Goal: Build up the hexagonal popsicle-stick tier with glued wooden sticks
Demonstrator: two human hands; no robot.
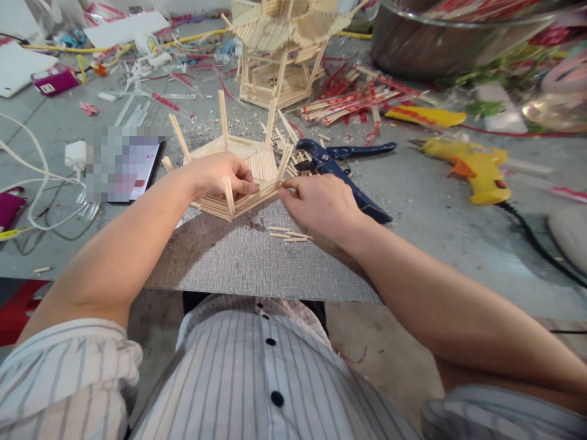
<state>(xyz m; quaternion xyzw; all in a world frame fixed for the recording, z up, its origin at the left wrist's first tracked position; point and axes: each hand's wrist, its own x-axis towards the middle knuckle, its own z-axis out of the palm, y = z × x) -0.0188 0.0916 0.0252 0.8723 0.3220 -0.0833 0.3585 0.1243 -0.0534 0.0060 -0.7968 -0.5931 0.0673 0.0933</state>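
Note:
A six-sided frame of wooden sticks (215,211), with upright posts at its corners, lies near the table's front edge. My left hand (224,171) reaches over its front-left side, thumb and fingers closed on the low front-right wall. My right hand (323,198) comes in from the right with thumb and forefinger pinched at that wall's right end; whether a loose stick is between them is hidden. Several short cut sticks (288,233) lie in front. Blue-handled cutters (339,168) rest right behind my right hand.
A taller stick model (279,67) stands behind. To the right are a yellow glue gun (477,165), a yellow knife (424,116) and a big metal bowl (403,49). A phone (147,168) and white cables (36,201) lie left. Wrapped sticks (339,101) and scraps litter the back.

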